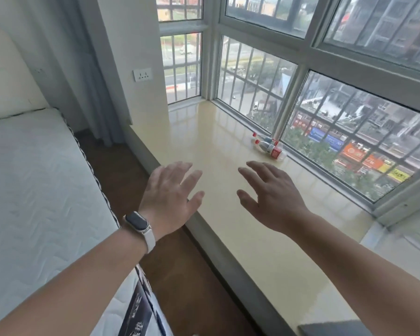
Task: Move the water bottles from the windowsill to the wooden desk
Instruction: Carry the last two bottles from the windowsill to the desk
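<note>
Two clear water bottles with red caps and red labels lie on their sides, side by side, on the cream windowsill (204,132) close to the window glass: the nearer bottle (270,149) and the one behind it (264,139). My left hand (171,195), with a watch on its wrist, is stretched out flat with spread fingers over the sill's near edge. My right hand (269,192) reaches forward above the sill, fingers spread, short of the bottles and holding nothing. No wooden desk is in view.
A bare white mattress (34,190) fills the left side, with a strip of brown floor (121,170) between it and the sill. Grey curtains (92,81) hang at the back left. Barred windows (325,117) line the sill's far side. A dark object (335,329) sits at the sill's near end.
</note>
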`<state>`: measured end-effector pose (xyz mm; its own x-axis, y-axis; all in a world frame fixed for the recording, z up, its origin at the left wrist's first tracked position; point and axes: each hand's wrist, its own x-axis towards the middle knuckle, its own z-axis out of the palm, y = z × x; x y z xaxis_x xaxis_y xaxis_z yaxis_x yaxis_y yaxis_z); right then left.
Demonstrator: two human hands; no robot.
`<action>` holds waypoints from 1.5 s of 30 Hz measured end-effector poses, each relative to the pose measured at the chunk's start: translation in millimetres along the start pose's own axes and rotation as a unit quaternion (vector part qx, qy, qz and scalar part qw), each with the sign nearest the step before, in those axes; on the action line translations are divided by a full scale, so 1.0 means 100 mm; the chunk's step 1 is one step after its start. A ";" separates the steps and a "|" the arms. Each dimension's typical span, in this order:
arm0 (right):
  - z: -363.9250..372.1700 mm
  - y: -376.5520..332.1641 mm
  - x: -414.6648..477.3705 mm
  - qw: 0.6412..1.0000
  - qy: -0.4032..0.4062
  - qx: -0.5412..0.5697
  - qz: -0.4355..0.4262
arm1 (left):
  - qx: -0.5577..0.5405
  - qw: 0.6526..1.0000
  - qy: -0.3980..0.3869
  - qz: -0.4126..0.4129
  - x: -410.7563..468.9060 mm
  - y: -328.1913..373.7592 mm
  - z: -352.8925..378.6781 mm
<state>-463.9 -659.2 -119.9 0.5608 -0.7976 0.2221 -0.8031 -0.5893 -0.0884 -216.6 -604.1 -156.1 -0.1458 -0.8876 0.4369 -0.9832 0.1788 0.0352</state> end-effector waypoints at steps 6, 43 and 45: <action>0.06 -0.08 0.47 1.000 0.017 -0.001 -0.026 | 0.019 0.999 0.012 -0.025 0.15 -0.39 0.00; 0.60 2.77 2.97 0.993 0.052 0.004 0.103 | 0.014 0.998 -0.031 0.056 4.04 -0.54 1.55; 0.67 2.90 2.98 0.991 0.049 0.005 0.126 | -0.003 0.996 -0.042 0.080 4.20 -0.50 1.71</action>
<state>-516.2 -1076.8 -144.0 0.3200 -0.9037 0.2844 -0.9131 -0.3743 -0.1617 -247.3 -1058.4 -128.0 -0.3096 -0.8800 0.3602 -0.9460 0.3235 -0.0229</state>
